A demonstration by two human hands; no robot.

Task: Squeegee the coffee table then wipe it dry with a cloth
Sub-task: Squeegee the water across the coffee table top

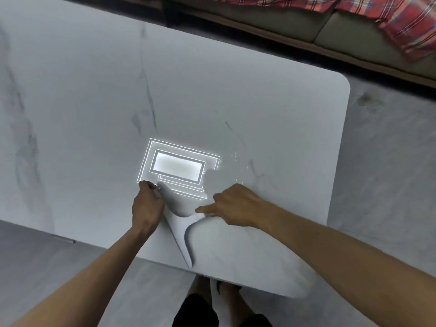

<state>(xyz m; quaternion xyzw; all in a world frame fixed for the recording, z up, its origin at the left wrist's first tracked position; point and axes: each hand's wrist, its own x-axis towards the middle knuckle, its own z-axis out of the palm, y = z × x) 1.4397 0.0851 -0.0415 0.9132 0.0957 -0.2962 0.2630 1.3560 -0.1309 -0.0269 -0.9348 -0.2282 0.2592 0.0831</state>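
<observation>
The coffee table (259, 95) has a glossy white marble-look top with grey veins. A white cloth (180, 226) lies bunched near its front edge, one corner trailing toward me. My left hand (146, 206) is closed on the cloth's left end. My right hand (236, 206) pinches its right end with thumb and fingers. Small water droplets (236, 159) glint on the tabletop just beyond my right hand. No squeegee is in view.
A ceiling light's bright reflection (177, 167) shows on the tabletop just past the cloth. A sofa (330, 29) with a red plaid fabric (405, 27) runs along the far side. Grey floor (382, 161) lies right of the table. My feet (212, 293) are under the front edge.
</observation>
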